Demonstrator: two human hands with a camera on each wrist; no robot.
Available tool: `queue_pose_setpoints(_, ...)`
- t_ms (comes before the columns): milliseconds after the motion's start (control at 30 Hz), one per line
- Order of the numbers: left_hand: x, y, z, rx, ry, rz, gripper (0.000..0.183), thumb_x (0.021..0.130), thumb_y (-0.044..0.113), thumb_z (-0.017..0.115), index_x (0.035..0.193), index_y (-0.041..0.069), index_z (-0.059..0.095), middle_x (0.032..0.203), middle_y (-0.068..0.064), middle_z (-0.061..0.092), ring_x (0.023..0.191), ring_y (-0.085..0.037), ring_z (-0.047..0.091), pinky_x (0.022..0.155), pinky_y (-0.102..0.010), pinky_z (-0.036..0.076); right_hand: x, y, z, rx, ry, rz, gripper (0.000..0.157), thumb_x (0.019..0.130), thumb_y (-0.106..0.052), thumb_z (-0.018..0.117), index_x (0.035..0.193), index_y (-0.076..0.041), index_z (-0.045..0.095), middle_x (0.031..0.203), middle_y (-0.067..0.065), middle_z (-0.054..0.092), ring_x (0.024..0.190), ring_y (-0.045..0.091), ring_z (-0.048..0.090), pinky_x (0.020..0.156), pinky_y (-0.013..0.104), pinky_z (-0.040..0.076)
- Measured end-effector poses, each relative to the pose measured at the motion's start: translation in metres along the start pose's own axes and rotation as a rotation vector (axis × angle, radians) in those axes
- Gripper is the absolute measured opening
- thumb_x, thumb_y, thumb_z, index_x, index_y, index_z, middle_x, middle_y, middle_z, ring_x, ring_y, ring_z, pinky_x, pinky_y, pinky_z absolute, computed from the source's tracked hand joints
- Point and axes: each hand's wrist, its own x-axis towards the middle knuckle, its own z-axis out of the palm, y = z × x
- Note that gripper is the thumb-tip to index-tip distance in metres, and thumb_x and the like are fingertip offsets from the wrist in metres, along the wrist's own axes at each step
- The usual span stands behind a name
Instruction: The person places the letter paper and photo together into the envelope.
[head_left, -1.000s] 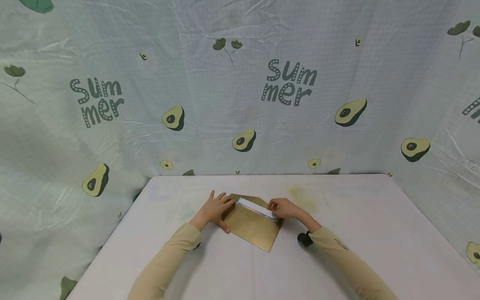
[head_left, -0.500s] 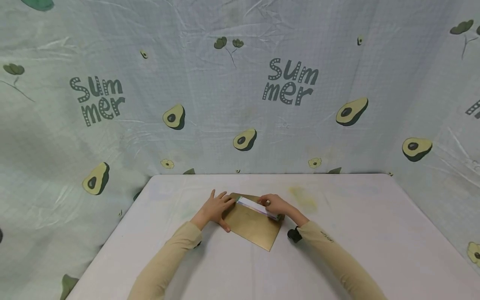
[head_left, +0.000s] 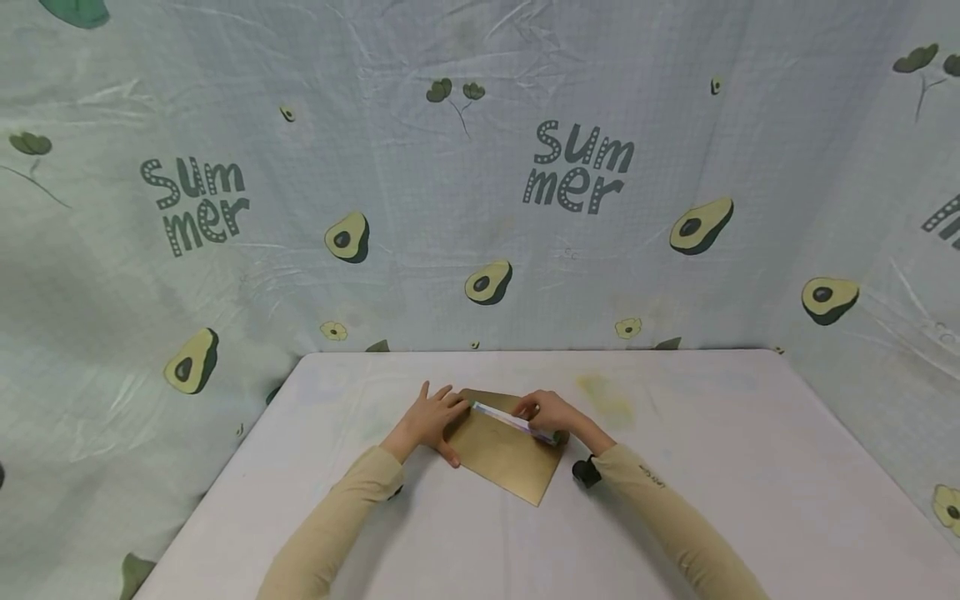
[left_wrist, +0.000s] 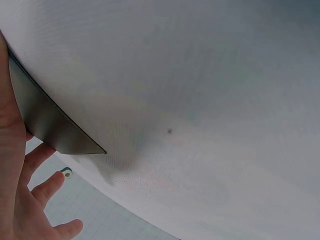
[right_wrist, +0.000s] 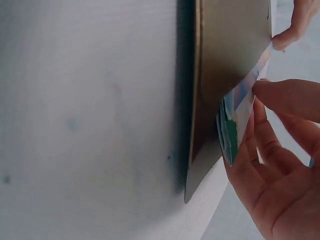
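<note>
A gold envelope [head_left: 495,458] lies aslant on the table, its opening on the far side. From that opening sticks a narrow strip of a folded card [head_left: 504,417], white with pastel and green edges; the rest is hidden inside. My left hand [head_left: 427,419] rests on the envelope's left end, fingers spread and thumb at the near edge. My right hand [head_left: 553,412] pinches the card's exposed edge toward its right end. In the right wrist view the card's layered green corner [right_wrist: 231,137] shows beside the thumb, with other fingers behind it.
The table [head_left: 675,467] has a pale cover with a yellowish stain [head_left: 604,398] right of the envelope. A hanging cloth [head_left: 420,183] with avocado prints stands behind the table and along its sides. A dark wrist camera [head_left: 586,472] sits under the right cuff.
My right hand has moved left along the card's edge. The card has slid deeper into the envelope, so a thinner strip shows. The left hand has stayed in place.
</note>
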Motion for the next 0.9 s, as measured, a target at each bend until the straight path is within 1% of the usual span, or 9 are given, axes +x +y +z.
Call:
queue_pose_setpoints(100, 0.0002, 0.0004, 0.0012, 0.006, -0.003, -0.001, 0.109, 0.050, 0.073, 0.065, 0.135, 0.011, 0.038, 0.136, -0.008, 0.043, 0.129, -0.033, 0.033, 0.097, -0.063, 0.026, 0.0004, 0.0011, -0.0009, -0.005, 0.004, 0.000, 0.026, 0.073, 0.007, 0.055, 0.095, 0.000, 0.066, 0.084, 0.012, 0.064, 0.072, 0.012, 0.053, 0.056, 0.020, 0.039)
queue_pose_setpoints(267, 0.0006, 0.0004, 0.0018, 0.011, 0.012, -0.002, 0.109, 0.049, 0.073, 0.065, 0.134, 0.011, 0.039, 0.135, -0.008, 0.043, 0.129, -0.033, 0.034, 0.096, -0.064, 0.027, -0.0005, 0.0002, -0.0014, -0.039, -0.006, -0.016, 0.019, 0.078, 0.001, 0.055, 0.092, -0.003, 0.067, 0.081, 0.007, 0.064, 0.069, 0.009, 0.050, 0.059, 0.021, 0.041)
queue_pose_setpoints(333, 0.0004, 0.0004, 0.0014, 0.014, 0.016, -0.003, 0.108, 0.049, 0.073, 0.065, 0.134, 0.012, 0.039, 0.135, -0.008, 0.044, 0.128, -0.033, 0.034, 0.096, -0.064, 0.027, -0.0015, -0.0025, -0.0017, -0.042, -0.017, -0.015, 0.018, 0.078, -0.001, 0.056, 0.092, -0.003, 0.068, 0.081, 0.007, 0.064, 0.068, 0.009, 0.051, 0.060, 0.021, 0.042)
queue_pose_setpoints(433, -0.0001, 0.0002, -0.0004, 0.016, 0.017, -0.005, 0.108, 0.049, 0.073, 0.065, 0.134, 0.012, 0.040, 0.135, -0.008, 0.044, 0.128, -0.033, 0.034, 0.096, -0.063, 0.026, -0.0022, -0.0062, -0.0026, -0.038, -0.037, -0.017, 0.019, 0.078, -0.002, 0.056, 0.094, -0.002, 0.067, 0.079, 0.008, 0.065, 0.062, 0.008, 0.051, 0.059, 0.021, 0.042)
queue_pose_setpoints(567, 0.0006, 0.0002, -0.0023, 0.014, 0.014, -0.008, 0.108, 0.048, 0.072, 0.066, 0.133, 0.011, 0.040, 0.134, -0.009, 0.044, 0.128, -0.034, 0.034, 0.096, -0.064, 0.026, -0.0013, -0.0063, -0.0037, -0.016, -0.056, -0.009, 0.021, 0.080, -0.003, 0.054, 0.097, -0.002, 0.066, 0.074, 0.009, 0.063, 0.053, 0.008, 0.048, 0.053, 0.020, 0.040)
queue_pose_setpoints(767, 0.0015, 0.0004, -0.0006, 0.017, 0.006, -0.010, 0.108, 0.049, 0.072, 0.066, 0.134, 0.012, 0.039, 0.134, -0.008, 0.044, 0.129, -0.033, 0.033, 0.097, -0.064, 0.025, 0.0013, -0.0012, -0.0022, 0.021, -0.080, 0.038, 0.020, 0.084, -0.007, 0.053, 0.098, -0.004, 0.066, 0.076, 0.005, 0.061, 0.055, 0.007, 0.048, 0.051, 0.019, 0.041)
queue_pose_setpoints(900, 0.0015, 0.0003, 0.0007, 0.009, 0.021, -0.006, 0.108, 0.048, 0.072, 0.066, 0.133, 0.012, 0.040, 0.134, -0.009, 0.045, 0.128, -0.033, 0.034, 0.096, -0.064, 0.026, 0.0010, 0.0023, -0.0009, 0.055, -0.088, 0.053, 0.020, 0.084, -0.009, 0.052, 0.099, -0.005, 0.066, 0.075, 0.003, 0.060, 0.055, 0.007, 0.047, 0.052, 0.020, 0.040)
